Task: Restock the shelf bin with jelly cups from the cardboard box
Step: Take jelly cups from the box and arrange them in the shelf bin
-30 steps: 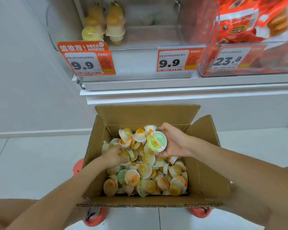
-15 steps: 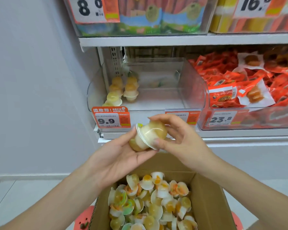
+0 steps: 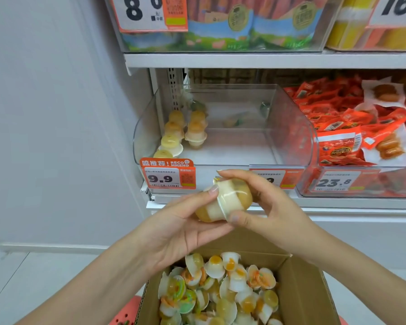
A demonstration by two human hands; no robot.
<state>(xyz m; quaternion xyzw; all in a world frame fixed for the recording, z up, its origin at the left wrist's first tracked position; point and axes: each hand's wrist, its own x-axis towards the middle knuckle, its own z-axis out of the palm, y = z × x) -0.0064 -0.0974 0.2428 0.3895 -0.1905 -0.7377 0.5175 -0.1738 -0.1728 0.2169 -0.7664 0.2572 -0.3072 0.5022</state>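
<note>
I hold two jelly cups (image 3: 224, 200) mated rim to rim, my left hand (image 3: 181, 227) cradling one, my right hand (image 3: 265, 207) pinching the other, just before the clear shelf bin (image 3: 291, 127). Best I keep rims aligned and stand them beside the stacked cups (image 3: 195, 127); the cardboard box (image 3: 312, 299) sits below.

Amber and creamy white in the held jelly cups (image 3: 224, 200). Yellow, orange, green and white across the loose cups (image 3: 220, 292) in the brown cardboard box (image 3: 307, 292). Clear shelf bin (image 3: 291, 127). Orange-red price tag (image 3: 168, 174) with black digits. Red packets (image 3: 352, 137) alongside.
</note>
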